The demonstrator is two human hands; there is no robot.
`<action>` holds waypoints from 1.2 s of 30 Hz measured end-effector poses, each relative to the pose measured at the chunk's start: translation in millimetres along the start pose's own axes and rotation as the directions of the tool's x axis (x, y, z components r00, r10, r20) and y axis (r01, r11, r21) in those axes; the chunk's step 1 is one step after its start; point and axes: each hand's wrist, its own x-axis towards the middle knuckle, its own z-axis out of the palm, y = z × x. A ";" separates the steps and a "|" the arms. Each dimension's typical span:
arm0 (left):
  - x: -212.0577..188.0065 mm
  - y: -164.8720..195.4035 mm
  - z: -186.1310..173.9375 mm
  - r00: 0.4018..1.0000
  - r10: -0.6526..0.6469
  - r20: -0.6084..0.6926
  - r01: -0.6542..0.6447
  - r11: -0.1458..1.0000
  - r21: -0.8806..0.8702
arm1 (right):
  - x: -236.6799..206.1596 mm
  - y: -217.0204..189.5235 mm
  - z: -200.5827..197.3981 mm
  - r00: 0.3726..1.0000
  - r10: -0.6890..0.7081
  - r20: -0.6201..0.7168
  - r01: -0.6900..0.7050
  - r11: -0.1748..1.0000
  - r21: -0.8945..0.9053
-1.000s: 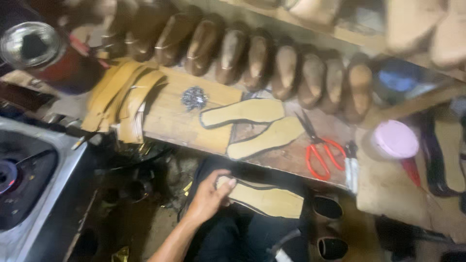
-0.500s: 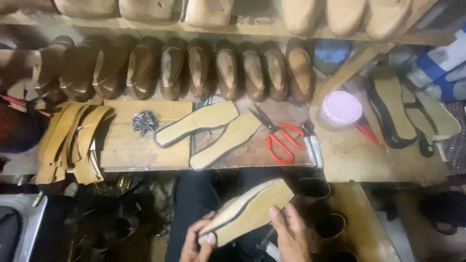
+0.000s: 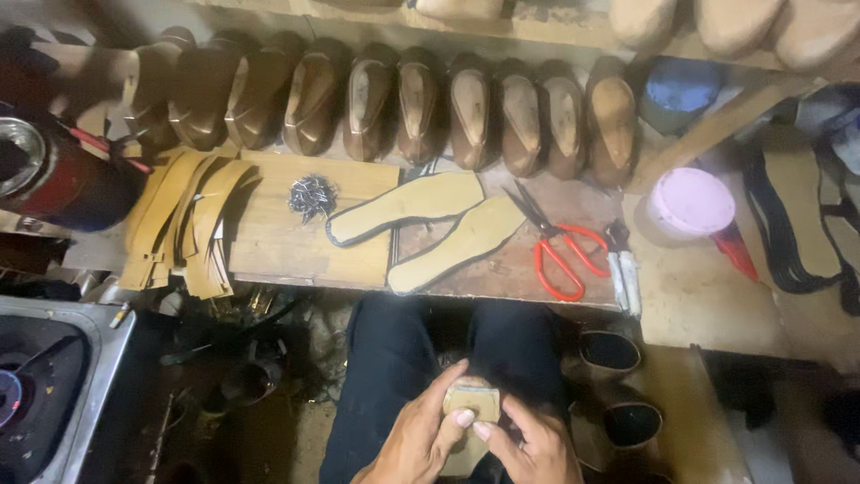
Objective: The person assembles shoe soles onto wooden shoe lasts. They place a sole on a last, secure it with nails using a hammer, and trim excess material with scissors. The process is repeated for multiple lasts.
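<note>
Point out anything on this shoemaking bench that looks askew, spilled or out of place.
Little stands out. The small nails lie in a loose heap on the wooden board, in no container. The tan leather strips fan untidily over the board's left edge. The two insoles overlap. Both hands, left hand and right hand, hold a sole piece.

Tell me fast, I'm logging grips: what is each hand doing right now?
Left hand: fingers closed on the tan insole piece held over the lap.
Right hand: fingers closed on the same insole piece from the other side.
</note>
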 end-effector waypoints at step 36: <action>62.6 -84.5 -30.4 0.972 -0.233 -0.027 0.164 0.757 -0.633 | 316.8 -208.5 133.6 0.567 -0.741 0.360 0.794 0.376 -0.477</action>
